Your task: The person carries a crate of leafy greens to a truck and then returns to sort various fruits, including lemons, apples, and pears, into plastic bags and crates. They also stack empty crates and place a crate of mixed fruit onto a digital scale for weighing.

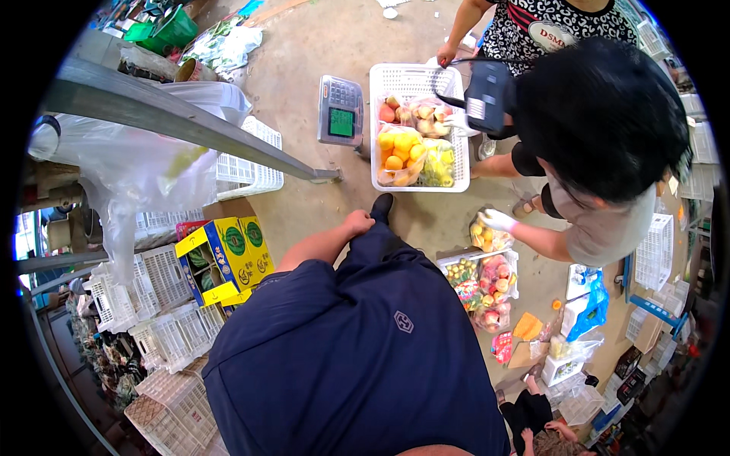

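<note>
Left hand [360,222]: palm and fingertips hidden, contents indeterminable. Right hand: outside the field of view. Person in a black-and-white spotted top [522,36]: head cut off by the upper edge. White-gloved co-worker's hand [459,122]: wrist concealed by a black rectangular strapped bag [487,93].

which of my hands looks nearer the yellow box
Left, as far as shown: your left hand is right of the yellow box, apart; your right hand isn't visible.

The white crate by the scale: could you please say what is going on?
A co-worker's gloved hand is at a bag of yellowish fruit; their other glove is at the white crate of bagged fruit. A scale stands left of the crate. The wearer's left hand is curled, holding nothing visible.
</note>
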Available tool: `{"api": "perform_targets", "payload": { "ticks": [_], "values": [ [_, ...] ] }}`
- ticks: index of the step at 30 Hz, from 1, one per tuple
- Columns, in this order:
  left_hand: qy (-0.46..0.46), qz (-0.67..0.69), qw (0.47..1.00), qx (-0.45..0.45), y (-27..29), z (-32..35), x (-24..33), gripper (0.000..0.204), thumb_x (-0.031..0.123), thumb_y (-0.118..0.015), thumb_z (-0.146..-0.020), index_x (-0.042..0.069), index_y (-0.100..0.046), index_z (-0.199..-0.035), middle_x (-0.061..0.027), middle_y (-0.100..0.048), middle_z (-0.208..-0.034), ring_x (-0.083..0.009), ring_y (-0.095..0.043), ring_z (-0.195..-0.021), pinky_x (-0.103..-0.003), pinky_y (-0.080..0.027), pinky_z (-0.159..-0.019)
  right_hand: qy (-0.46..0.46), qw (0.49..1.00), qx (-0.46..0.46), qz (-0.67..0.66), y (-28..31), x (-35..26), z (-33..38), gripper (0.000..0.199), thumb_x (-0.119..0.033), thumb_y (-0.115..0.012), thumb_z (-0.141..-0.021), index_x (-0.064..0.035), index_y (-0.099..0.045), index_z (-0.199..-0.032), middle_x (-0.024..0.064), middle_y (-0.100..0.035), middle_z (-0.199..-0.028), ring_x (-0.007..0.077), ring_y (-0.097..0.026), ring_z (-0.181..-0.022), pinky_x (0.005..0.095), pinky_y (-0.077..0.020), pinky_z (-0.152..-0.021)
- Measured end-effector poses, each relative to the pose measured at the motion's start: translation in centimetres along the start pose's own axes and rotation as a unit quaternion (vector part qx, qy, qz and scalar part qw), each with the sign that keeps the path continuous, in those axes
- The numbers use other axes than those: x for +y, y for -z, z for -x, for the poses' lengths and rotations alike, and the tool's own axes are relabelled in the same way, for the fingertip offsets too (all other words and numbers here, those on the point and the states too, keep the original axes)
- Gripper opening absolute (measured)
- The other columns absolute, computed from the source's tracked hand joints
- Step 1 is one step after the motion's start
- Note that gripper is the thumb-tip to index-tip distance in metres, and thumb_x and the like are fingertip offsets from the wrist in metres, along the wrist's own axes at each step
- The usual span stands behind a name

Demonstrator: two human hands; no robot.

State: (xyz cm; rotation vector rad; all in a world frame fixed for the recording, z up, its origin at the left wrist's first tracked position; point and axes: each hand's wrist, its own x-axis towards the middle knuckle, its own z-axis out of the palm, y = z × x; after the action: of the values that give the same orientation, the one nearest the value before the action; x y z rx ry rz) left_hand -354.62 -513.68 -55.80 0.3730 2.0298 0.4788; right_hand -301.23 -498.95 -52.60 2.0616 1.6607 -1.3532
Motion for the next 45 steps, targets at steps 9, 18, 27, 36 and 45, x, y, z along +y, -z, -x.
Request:
{"api": "perform_targets", "payload": {
  "ticks": [9, 18, 27, 36, 45],
  "values": [
    [-0.01, -0.037, 0.999, 0.015, 0.0, -0.3, -1.3, 0.036, 0.032, -0.061, -0.075, 0.004, -0.069, -0.097, -0.0177, -0.067, -0.095, -0.0291, -0.065, -0.09, -0.036, -0.05, -0.083, -0.011, 0.978, -0.044, -0.201, -1.3, 2.4, -3.1, 0.025, -0.021, -0.056, -0.089, 0.002, -0.065, -0.087, 0.0039, -0.063, -0.072, 0.0119, -0.056, -0.062, 0.027, -0.0462, -0.06],
    [0.01, 0.031, 0.999, 0.021, 1.2, -0.1, -0.5, 0.036, 0.028, -0.059, -0.073, 0.003, -0.069, -0.096, -0.0202, -0.067, -0.096, -0.0329, -0.064, -0.091, -0.037, -0.05, -0.084, 0.023, 0.987, -0.033, -0.153, -1.0, -1.4, -1.5, 0.024, -0.02, -0.054, -0.089, 0.001, -0.06, -0.08, 0.0057, -0.061, -0.071, 0.0132, -0.055, -0.061, 0.0256, -0.0445, -0.055],
    [0.022, 0.081, 0.996, -0.007, 2.1, -0.2, -1.2, 0.032, 0.023, -0.06, -0.08, 0.0, -0.067, -0.102, -0.0151, -0.068, -0.091, -0.0234, -0.064, -0.078, -0.036, -0.05, -0.073, -0.099, 0.949, -0.052, -0.293, -1.5, -5.6, 2.0, 0.019, -0.021, -0.052, -0.09, -0.0029, -0.058, -0.089, 0.0059, -0.061, -0.075, 0.0156, -0.06, -0.063, 0.0256, -0.0463, -0.053],
    [0.027, 0.066, 0.993, -0.098, 3.5, -0.2, 2.0, 0.037, 0.02, -0.057, -0.083, -0.005, -0.06, -0.111, -0.0111, -0.064, -0.089, -0.0175, -0.059, -0.071, -0.031, -0.048, -0.062, -0.164, 0.937, 0.003, -0.308, -3.3, -5.6, 6.3, 0.033, -0.031, -0.053, -0.091, -0.0042, -0.055, -0.111, 0.0075, -0.065, -0.094, 0.0175, -0.063, -0.079, 0.032, -0.0501, -0.066],
    [-0.012, 0.001, 0.996, -0.09, 3.9, -2.3, 3.9, 0.034, 0.023, -0.058, -0.083, -0.001, -0.065, -0.105, -0.0115, -0.066, -0.087, -0.0182, -0.062, -0.074, -0.032, -0.05, -0.067, -0.14, 0.927, -0.029, -0.347, -8.0, -0.1, 5.6, 0.025, -0.025, -0.056, -0.089, -0.0021, -0.061, -0.098, 0.0063, -0.062, -0.078, 0.0136, -0.058, -0.063, 0.0259, -0.0453, -0.052]
  ]
}}
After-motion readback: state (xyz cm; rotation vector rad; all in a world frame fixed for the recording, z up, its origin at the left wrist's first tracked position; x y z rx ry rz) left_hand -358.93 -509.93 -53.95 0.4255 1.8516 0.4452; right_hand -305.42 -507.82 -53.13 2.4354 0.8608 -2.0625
